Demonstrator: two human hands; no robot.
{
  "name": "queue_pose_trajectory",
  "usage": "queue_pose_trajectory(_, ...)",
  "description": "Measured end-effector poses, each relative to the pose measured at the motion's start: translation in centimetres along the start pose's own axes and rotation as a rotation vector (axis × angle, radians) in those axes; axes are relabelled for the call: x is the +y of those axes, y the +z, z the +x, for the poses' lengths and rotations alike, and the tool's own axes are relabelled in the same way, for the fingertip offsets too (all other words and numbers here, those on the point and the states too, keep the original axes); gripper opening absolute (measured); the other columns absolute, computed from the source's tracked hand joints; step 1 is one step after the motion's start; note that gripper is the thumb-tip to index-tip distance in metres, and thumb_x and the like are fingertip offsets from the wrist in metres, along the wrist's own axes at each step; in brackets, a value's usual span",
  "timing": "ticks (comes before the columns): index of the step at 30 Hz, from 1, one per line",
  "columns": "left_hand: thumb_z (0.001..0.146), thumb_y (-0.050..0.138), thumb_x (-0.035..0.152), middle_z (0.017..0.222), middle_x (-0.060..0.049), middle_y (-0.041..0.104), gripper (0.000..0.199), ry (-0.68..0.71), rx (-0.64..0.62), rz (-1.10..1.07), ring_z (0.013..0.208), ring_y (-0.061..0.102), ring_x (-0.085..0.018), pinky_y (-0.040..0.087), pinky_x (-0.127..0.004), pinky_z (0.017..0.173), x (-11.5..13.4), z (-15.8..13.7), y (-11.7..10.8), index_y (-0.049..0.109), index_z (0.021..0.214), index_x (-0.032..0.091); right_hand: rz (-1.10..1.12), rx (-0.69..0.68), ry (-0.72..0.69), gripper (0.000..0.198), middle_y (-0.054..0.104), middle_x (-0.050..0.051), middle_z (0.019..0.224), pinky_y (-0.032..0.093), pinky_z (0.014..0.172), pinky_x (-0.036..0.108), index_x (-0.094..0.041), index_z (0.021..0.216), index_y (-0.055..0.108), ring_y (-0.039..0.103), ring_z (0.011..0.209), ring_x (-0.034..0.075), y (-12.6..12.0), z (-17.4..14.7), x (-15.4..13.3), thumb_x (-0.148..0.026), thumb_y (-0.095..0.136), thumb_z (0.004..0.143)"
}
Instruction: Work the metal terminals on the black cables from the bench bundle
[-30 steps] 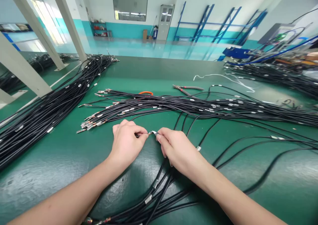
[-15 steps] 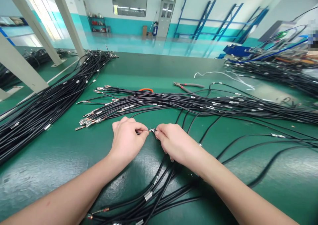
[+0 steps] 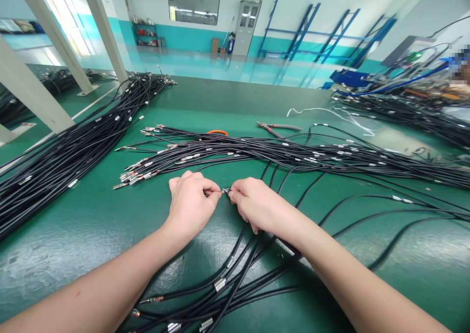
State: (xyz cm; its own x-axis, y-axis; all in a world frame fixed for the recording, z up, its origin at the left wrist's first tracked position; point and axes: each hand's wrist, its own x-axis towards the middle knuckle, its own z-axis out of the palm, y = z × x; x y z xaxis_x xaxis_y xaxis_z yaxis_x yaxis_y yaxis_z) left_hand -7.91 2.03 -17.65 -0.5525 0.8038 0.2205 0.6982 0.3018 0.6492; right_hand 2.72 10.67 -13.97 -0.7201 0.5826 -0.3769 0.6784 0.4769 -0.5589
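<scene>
My left hand (image 3: 191, 196) is closed in a pinch on a thin cable end, with a small coppery tip showing past the thumb and forefinger. Facing it, my right hand (image 3: 255, 201) is closed around a slim tool with a pointed silvery tip (image 3: 226, 190); the fingers hide most of it, so its exact kind is unclear. The tip meets the cable end between both hands. Below them lies a loose bunch of black cables (image 3: 235, 301) with silvery sleeves and metal end terminals. Just beyond the hands, a long bundle of black cables (image 3: 253, 149) crosses the green table.
Red-and-grey cutting pliers (image 3: 281, 127) lie behind the long bundle, near a white strip (image 3: 330, 110). Another thick cable bundle (image 3: 88, 147) runs along the left, beside pale metal posts (image 3: 105, 32). More cables (image 3: 400, 115) and a blue device (image 3: 350, 77) are at the right.
Both hands keep their pinch, with the tool tip and cable end still meeting. The view has shifted slightly, and cable ends in the near bunch show a little differently.
</scene>
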Motion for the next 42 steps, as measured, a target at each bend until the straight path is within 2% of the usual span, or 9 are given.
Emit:
queue_pose_trajectory(8,0.069,0.061,0.017,0.059,0.000,0.061,0.016,0.004,0.010,-0.012,0.070,0.051,-0.020,0.037,-0.035,0.070,0.0,0.0,0.0,0.069,0.058,0.025,-0.016,0.034,-0.005,0.026,0.048,0.000,0.040,0.030,0.032,0.020,-0.017,0.056,0.043,0.042,0.025,0.010,0.1,-0.1,-0.2,-0.019,0.039,0.082)
queue_pose_trajectory(33,0.070,0.059,0.015,0.062,0.000,0.060,0.016,-0.015,0.001,0.007,0.073,0.051,-0.020,0.036,-0.035,0.075,0.2,-0.2,0.2,0.069,0.061,0.024,-0.028,0.009,-0.012,0.023,0.046,-0.001,0.039,0.033,0.030,0.020,-0.017,0.059,0.044,0.045,0.026,0.012,0.0,0.1,-0.4,-0.016,0.036,0.081)
queue_pose_trajectory(39,0.071,0.061,0.016,0.065,0.000,0.061,0.014,-0.010,-0.060,0.010,0.076,0.052,-0.019,0.033,-0.034,0.076,0.3,0.0,-0.4,0.070,0.063,0.023,-0.036,0.054,-0.047,0.026,0.047,-0.001,0.042,0.031,0.037,0.019,-0.017,0.059,0.045,0.042,0.028,0.009,0.2,-0.2,0.2,-0.018,0.036,0.083)
queue_pose_trajectory(42,0.073,0.061,0.016,0.068,0.000,0.062,0.014,0.063,-0.170,0.010,0.079,0.052,-0.019,0.032,-0.034,0.076,-0.2,0.6,-1.1,0.070,0.065,0.024,-0.060,0.213,-0.149,0.022,0.052,-0.001,0.052,0.031,0.044,0.020,-0.017,0.063,0.048,0.046,0.042,0.010,-0.4,-0.6,1.3,-0.023,0.041,0.083)
